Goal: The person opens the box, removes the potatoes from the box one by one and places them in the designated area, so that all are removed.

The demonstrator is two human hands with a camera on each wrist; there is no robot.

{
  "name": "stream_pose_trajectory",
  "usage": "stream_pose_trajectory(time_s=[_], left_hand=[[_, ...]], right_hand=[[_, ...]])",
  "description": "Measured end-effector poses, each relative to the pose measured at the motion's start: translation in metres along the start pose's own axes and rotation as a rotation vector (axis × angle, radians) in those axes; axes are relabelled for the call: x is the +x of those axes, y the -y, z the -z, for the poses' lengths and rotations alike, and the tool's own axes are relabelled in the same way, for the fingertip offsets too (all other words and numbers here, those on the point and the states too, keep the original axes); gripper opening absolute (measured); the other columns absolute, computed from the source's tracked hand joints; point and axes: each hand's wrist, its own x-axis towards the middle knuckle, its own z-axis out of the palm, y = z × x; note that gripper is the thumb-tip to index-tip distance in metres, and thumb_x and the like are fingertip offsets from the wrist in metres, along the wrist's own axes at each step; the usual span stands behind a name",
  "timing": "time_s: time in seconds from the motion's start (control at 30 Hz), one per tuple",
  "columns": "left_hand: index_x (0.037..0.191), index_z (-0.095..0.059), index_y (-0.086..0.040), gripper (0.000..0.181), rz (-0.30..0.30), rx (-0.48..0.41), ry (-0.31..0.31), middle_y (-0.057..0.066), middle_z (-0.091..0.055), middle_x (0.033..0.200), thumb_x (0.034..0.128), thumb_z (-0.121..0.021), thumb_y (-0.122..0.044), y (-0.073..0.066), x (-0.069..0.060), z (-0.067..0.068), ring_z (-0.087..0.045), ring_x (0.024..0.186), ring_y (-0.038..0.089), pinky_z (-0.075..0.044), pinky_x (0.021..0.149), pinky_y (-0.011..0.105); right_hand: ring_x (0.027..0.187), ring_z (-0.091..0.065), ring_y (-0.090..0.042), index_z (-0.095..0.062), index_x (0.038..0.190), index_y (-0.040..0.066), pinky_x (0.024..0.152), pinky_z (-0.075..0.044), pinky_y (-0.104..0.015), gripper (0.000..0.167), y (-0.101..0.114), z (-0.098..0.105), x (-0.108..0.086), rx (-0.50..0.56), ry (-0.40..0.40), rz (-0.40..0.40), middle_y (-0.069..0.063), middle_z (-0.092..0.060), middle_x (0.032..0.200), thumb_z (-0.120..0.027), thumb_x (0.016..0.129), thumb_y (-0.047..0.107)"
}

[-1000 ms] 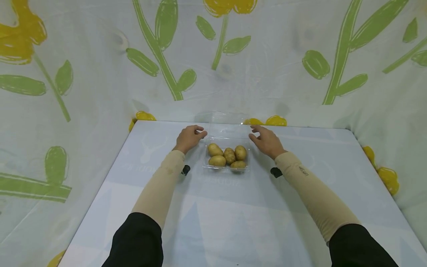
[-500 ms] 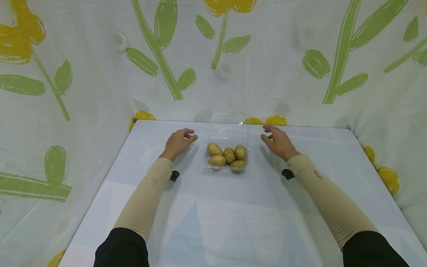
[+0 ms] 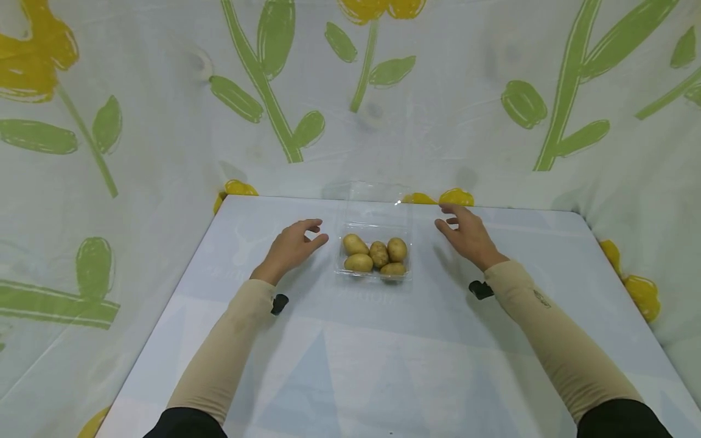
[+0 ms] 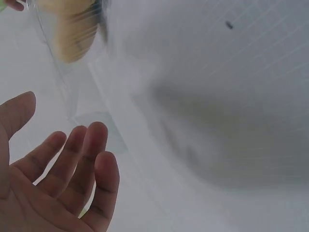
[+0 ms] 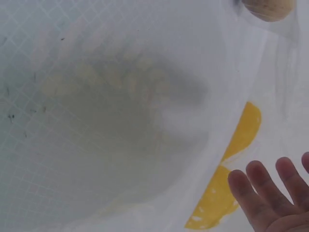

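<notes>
A clear plastic clamshell box (image 3: 341,274) stands near the back of the table with its see-through lid (image 3: 378,210) raised behind it. Several potatoes (image 3: 378,254) lie inside the box. To the left of it hovers my left hand (image 3: 290,249), fingers relaxed, holding nothing. My right hand (image 3: 468,236) is on the other side, apart from the box, and its fingers are loosely extended with nothing between them. In the left wrist view, a potato (image 4: 75,36) shows through the plastic wall beyond the fingers. The right wrist view catches a potato (image 5: 270,7) at its top edge.
The white table (image 3: 350,365) has pale blue triangle prints. Behind it hangs a pale sheet (image 3: 438,140) with green stems and yellow flowers, close to the table's back edge and both sides. A small black piece sits under each wrist.
Both hands have moved outward, away from the box: the left one to the left and slightly nearer, the right one to the right. The box, lid and potatoes stay in place.
</notes>
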Motion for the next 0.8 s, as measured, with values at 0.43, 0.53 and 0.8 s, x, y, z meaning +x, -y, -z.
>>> stream_pose_trajectory(time_s=[0.43, 0.53, 0.8], left_hand=[[0.155, -0.042, -0.014, 0.073, -0.079, 0.052, 0.01, 0.004, -0.041, 0.157, 0.0991, -0.054, -0.06, -0.011, -0.03, -0.015, -0.061, 0.118, 0.024, -0.052, 0.09, 0.047], [0.158, -0.036, -0.014, 0.08, -0.113, 0.033, 0.038, 0.003, -0.031, 0.164, 0.0975, -0.056, -0.062, -0.01, -0.034, -0.021, -0.059, 0.124, 0.024, -0.051, 0.096, 0.05], [0.16, -0.031, -0.014, 0.092, -0.194, 0.102, 0.037, 0.003, -0.028, 0.166, 0.0912, -0.063, -0.066, -0.012, -0.038, -0.031, -0.032, 0.149, 0.029, -0.034, 0.116, 0.052]], right_hand=[[0.125, -0.057, -0.039, -0.046, 0.147, 0.003, 0.1, -0.049, -0.054, 0.053, 0.009, 0.003, -0.012, 0.032, -0.048, 0.07, -0.015, -0.049, 0.15, -0.061, 0.103, 0.029], [0.126, -0.056, -0.039, -0.046, 0.147, 0.003, 0.101, -0.048, -0.055, 0.054, 0.011, 0.004, -0.014, 0.036, -0.047, 0.071, -0.015, -0.049, 0.15, -0.062, 0.103, 0.029], [0.132, -0.05, -0.039, -0.037, 0.155, 0.007, 0.103, -0.046, -0.057, 0.065, 0.022, 0.008, -0.014, -0.008, -0.035, 0.148, -0.016, -0.046, 0.152, -0.067, 0.1, 0.027]])
